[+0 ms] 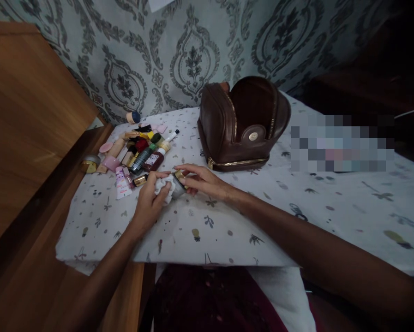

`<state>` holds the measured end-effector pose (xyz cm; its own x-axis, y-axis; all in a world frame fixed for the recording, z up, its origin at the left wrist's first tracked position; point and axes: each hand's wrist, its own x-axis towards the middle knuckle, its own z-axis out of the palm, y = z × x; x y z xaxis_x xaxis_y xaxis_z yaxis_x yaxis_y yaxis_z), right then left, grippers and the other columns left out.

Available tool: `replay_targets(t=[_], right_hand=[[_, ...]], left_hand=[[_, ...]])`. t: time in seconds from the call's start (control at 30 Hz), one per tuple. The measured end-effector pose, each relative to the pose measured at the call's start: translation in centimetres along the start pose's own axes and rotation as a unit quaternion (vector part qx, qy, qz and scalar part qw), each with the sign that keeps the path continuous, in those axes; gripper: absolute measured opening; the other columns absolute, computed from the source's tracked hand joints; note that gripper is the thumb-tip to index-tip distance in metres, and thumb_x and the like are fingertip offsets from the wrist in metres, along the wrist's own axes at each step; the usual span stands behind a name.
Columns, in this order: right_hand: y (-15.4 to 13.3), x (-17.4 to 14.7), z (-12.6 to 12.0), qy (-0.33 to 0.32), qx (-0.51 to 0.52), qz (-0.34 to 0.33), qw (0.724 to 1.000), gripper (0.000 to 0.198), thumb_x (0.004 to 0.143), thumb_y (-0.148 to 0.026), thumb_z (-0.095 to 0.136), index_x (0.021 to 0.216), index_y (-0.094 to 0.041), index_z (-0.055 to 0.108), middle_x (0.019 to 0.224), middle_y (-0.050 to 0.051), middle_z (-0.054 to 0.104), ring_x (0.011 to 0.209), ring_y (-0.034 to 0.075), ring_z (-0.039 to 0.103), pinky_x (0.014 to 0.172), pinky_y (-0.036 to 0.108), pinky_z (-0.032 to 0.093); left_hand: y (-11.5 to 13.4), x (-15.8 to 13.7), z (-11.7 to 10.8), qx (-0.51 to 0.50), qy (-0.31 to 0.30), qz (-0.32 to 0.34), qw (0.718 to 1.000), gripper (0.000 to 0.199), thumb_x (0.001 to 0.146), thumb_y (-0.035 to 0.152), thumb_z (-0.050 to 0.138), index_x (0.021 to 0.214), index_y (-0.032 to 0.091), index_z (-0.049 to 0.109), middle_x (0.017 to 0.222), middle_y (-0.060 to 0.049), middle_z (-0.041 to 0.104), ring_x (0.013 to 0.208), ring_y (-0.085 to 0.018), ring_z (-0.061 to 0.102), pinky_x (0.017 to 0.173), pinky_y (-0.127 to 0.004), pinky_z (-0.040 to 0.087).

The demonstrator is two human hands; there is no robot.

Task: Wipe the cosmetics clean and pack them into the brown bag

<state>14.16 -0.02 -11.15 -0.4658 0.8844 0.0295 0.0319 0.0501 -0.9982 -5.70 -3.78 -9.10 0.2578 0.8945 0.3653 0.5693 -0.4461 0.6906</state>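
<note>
Between my two hands, low over the table, is a small jar point(179, 190) with a gold lid, tilted on its side. My left hand point(153, 193) is closed on a crumpled white cloth point(165, 188), which presses against the jar's left side. The fingers of my right hand point(201, 180) are closed around the gold-lidded end. Just left of my left hand lie a small gold and black bottle point(140, 180) and a white and purple tube point(123, 183). Behind them rest a dark red bottle point(154, 160) and a green-capped bottle point(142, 159).
A brown leather bag point(243, 124) stands unzipped at the back. More cosmetics, including a gold-lidded jar point(90, 163) and a dark-capped container point(133, 117), lie on the left of the patterned tablecloth point(207, 235). A blurred patch point(341, 147) covers something on the right. Wooden furniture point(30, 101) borders the left.
</note>
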Motion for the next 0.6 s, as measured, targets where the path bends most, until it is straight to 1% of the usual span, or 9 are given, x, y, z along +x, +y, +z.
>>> replay_targets(t=[0.07, 0.13, 0.2, 0.23, 0.3, 0.4, 0.47, 0.53, 0.6], right_hand=[[0.0, -0.1, -0.1, -0.015, 0.012, 0.001, 1.0, 0.055, 0.086, -0.031, 0.065, 0.138, -0.019, 0.053, 0.091, 0.003, 0.063, 0.063, 0.009, 0.058, 0.054, 0.021, 0.051], [0.1, -0.1, -0.1, -0.022, 0.029, 0.008, 0.999, 0.058, 0.086, -0.031, 0.066, 0.141, -0.019, 0.051, 0.091, 0.004, 0.063, 0.064, 0.009, 0.058, 0.055, 0.022, 0.051], [0.2, -0.1, -0.1, -0.02, 0.043, 0.012, 0.999, 0.059, 0.085, -0.032, 0.067, 0.14, -0.019, 0.051, 0.093, 0.004, 0.063, 0.064, 0.01, 0.059, 0.054, 0.022, 0.051], [0.2, -0.1, -0.1, -0.018, 0.046, 0.011, 0.999, 0.058, 0.085, -0.033, 0.068, 0.139, -0.019, 0.051, 0.094, 0.005, 0.063, 0.064, 0.01, 0.059, 0.053, 0.022, 0.05], [0.3, 0.0, 0.0, -0.013, 0.042, 0.007, 0.999, 0.056, 0.085, -0.035, 0.069, 0.136, -0.018, 0.053, 0.09, 0.004, 0.064, 0.062, 0.01, 0.06, 0.051, 0.021, 0.049], [0.3, 0.0, 0.1, 0.0, 0.028, 0.004, 1.0, 0.052, 0.086, -0.038, 0.068, 0.133, -0.018, 0.056, 0.082, 0.002, 0.065, 0.057, 0.01, 0.06, 0.048, 0.021, 0.048], [0.4, 0.1, 0.2, 0.013, 0.018, 0.005, 1.0, 0.048, 0.087, -0.041, 0.067, 0.129, -0.018, 0.058, 0.083, 0.003, 0.066, 0.055, 0.01, 0.06, 0.047, 0.022, 0.048], [0.6, 0.2, 0.2, 0.022, -0.001, 0.0, 1.0, 0.044, 0.087, -0.045, 0.065, 0.121, -0.017, 0.062, 0.084, 0.004, 0.067, 0.053, 0.01, 0.061, 0.046, 0.022, 0.048], [0.7, 0.3, 0.2, 0.027, -0.025, -0.009, 0.999, 0.044, 0.087, -0.052, 0.064, 0.112, -0.016, 0.064, 0.08, 0.003, 0.067, 0.051, 0.011, 0.061, 0.044, 0.022, 0.048]], left_hand=[[-0.1, 0.6, -0.1, -0.004, 0.005, -0.017, 1.0, 0.017, 0.097, 0.034, 0.049, 0.104, 0.02, 0.055, 0.098, -0.003, 0.065, 0.088, -0.018, 0.061, 0.077, -0.029, 0.047], [-0.3, 1.2, 0.0, -0.012, 0.009, -0.038, 0.999, 0.017, 0.097, 0.035, 0.048, 0.099, 0.02, 0.056, 0.079, 0.002, 0.059, 0.068, -0.014, 0.055, 0.061, -0.025, 0.042], [-0.3, 1.7, 0.1, -0.017, 0.013, -0.047, 0.999, 0.017, 0.098, 0.035, 0.047, 0.094, 0.021, 0.055, 0.068, 0.004, 0.052, 0.057, -0.013, 0.047, 0.052, -0.025, 0.035], [-0.3, 1.8, 0.2, -0.014, 0.017, -0.044, 0.999, 0.017, 0.098, 0.034, 0.046, 0.092, 0.021, 0.055, 0.067, 0.005, 0.05, 0.056, -0.013, 0.047, 0.052, -0.025, 0.035], [-0.3, 2.0, 0.2, 0.006, 0.025, -0.032, 0.999, 0.017, 0.098, 0.033, 0.045, 0.092, 0.02, 0.055, 0.07, 0.004, 0.053, 0.061, -0.014, 0.05, 0.057, -0.025, 0.037], [-0.1, 1.9, 0.3, 0.047, 0.02, -0.019, 0.999, 0.018, 0.099, 0.032, 0.043, 0.096, 0.02, 0.055, 0.078, 0.001, 0.059, 0.068, -0.015, 0.055, 0.064, -0.027, 0.041], [0.1, 1.8, 0.3, 0.077, 0.014, -0.009, 0.997, 0.019, 0.1, 0.032, 0.042, 0.1, 0.019, 0.056, 0.081, 0.0, 0.061, 0.07, -0.016, 0.056, 0.068, -0.028, 0.042], [0.2, 1.7, 0.4, 0.106, 0.014, 0.014, 0.994, 0.02, 0.1, 0.032, 0.04, 0.102, 0.018, 0.056, 0.085, -0.002, 0.063, 0.076, -0.017, 0.059, 0.074, -0.03, 0.045], [0.3, 1.5, 0.6, 0.132, 0.017, 0.049, 0.99, 0.021, 0.101, 0.031, 0.039, 0.104, 0.018, 0.055, 0.093, -0.005, 0.065, 0.087, -0.02, 0.061, 0.08, -0.032, 0.047]])
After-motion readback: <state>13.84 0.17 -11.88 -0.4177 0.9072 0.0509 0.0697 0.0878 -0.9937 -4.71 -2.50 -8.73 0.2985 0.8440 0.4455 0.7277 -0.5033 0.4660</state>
